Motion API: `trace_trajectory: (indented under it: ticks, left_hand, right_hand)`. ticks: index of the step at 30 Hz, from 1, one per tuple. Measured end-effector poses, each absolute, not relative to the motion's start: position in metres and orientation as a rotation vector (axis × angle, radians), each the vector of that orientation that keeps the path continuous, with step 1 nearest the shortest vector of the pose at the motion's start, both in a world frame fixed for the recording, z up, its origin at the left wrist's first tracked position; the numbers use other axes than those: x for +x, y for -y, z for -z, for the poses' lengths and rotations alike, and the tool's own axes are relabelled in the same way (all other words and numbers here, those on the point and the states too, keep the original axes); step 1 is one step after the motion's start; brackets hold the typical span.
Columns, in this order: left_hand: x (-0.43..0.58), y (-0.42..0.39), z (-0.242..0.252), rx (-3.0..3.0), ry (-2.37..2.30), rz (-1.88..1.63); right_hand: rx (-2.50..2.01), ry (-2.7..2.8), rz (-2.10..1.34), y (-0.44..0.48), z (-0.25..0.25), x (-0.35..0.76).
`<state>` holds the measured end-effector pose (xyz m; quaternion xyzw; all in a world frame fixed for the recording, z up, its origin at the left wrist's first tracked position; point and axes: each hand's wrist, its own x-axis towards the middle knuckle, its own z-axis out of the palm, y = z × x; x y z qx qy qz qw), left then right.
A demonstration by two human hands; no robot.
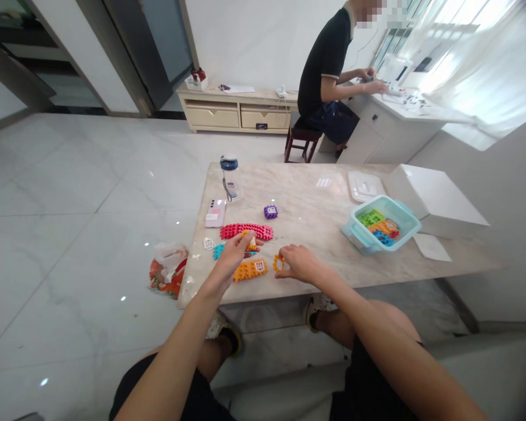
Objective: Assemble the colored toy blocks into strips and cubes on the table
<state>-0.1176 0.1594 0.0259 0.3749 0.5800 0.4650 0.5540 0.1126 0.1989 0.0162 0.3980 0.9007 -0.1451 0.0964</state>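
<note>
My left hand [235, 251] is closed on an orange toy block [251, 242] with a white printed face, held over the blue toy pieces [218, 251]. With its thumb and fingers, my right hand [301, 263] grips another orange block [279, 264] just above the tabletop. Between and below the hands lies a row of orange blocks [251, 269] with a white grid mark at its right end. Behind my left hand is a long row of red blocks [246, 231]. A purple block [270, 211] sits farther back, and a white piece [209, 243] lies at the left.
On the marble table [307, 193] stand a water bottle [231, 178], a phone [215, 213], a teal bin [379, 228] of coloured blocks, its clear lid [366, 186] and a white box [438, 196]. A bag [169, 270] is on the floor. Another person [328, 70] sits at a far desk.
</note>
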Motion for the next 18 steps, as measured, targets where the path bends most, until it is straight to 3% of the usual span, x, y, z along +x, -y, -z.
trace_trajectory:
  ticks: [18]
  left_hand:
    - [-0.137,-0.149,-0.037,0.818,-1.389,-1.123]
  right_hand:
    - [1.132,-2.640,0.239,-0.192,0.012,0.063]
